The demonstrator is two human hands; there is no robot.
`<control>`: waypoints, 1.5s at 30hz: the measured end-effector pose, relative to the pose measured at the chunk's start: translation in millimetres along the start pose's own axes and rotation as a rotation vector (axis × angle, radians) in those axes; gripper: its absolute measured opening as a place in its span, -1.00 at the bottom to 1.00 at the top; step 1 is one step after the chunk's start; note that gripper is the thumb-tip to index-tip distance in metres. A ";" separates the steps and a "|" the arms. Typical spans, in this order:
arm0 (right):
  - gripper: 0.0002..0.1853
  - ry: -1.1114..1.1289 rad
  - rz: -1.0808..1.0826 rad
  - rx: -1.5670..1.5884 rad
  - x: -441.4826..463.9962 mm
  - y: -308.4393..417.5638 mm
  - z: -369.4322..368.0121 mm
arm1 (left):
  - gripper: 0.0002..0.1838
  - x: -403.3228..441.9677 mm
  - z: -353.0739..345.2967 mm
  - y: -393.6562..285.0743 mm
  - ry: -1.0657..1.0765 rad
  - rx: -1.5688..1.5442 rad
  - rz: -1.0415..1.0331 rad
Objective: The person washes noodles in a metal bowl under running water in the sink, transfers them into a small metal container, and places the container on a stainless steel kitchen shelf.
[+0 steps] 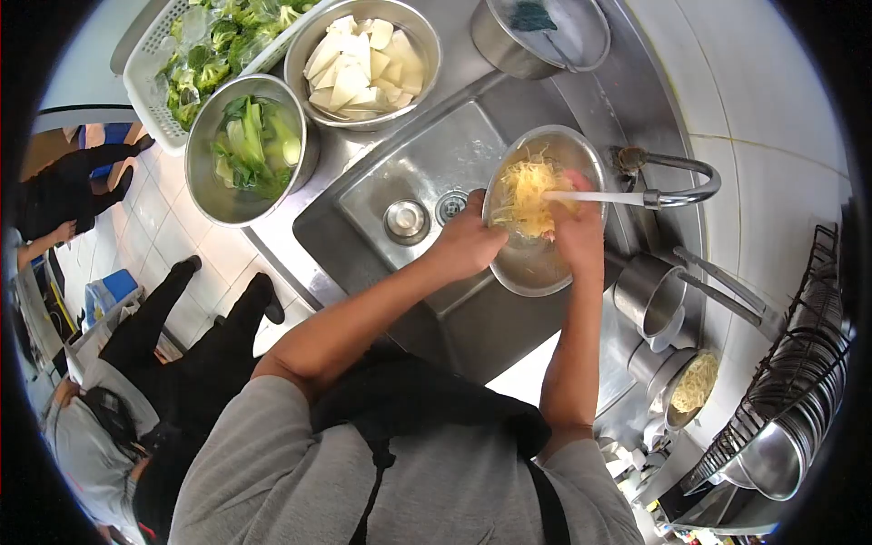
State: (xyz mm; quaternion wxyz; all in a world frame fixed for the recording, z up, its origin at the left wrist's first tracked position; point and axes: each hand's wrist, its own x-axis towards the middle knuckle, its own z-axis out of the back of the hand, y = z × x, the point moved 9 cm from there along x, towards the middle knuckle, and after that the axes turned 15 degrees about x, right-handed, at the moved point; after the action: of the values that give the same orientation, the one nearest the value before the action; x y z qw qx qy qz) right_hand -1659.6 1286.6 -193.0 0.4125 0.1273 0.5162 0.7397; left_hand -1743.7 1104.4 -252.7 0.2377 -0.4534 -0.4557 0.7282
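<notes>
Over the sink [418,150], your left hand's grip [468,243] clamped the bowl [531,274]; your right hand [579,238] touched yellow shreds [520,202]; its grip was unclear.

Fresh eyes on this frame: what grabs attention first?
The steel bowl of yellow shreds over the sink, with the left hand at its rim and the right hand among the shreds, under the running tap. Next, vivid greens at upper left: broccoli in a white basket, leafy vegetables in a metal pot.

- right hand [579,234]: fingertips hidden in yellow shreds [525,193]
- left hand [465,243]: some fingers hidden by metal bowl [531,272]
- white basket [147,96]: cut off, top edge
- pink bit [578,180]: unidentifiable
</notes>
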 end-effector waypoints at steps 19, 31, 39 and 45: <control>-0.64 -0.167 -0.022 -0.005 -19.2 42.9 42.2 | -0.29 12.2 -11.7 24.5 0.053 -0.057 0.185; -0.76 -0.292 0.126 -0.180 -46.0 67.7 48.3 | -0.24 7.5 -20.3 40.3 -0.073 0.056 0.082; -0.75 -0.150 0.197 -0.102 -39.6 70.6 38.6 | -0.26 8.9 -25.5 42.5 0.041 -0.083 0.114; -0.62 -0.144 -0.021 -0.066 -36.3 20.0 42.4 | -0.36 11.6 -31.8 55.6 0.110 0.021 0.034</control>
State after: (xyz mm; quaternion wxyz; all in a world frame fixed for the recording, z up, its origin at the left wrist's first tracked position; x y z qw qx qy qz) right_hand -1620.3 1285.1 -148.6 0.4603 0.1613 0.4617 0.7409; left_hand -1717.6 1101.3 -312.3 0.2544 -0.4979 -0.4266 0.7109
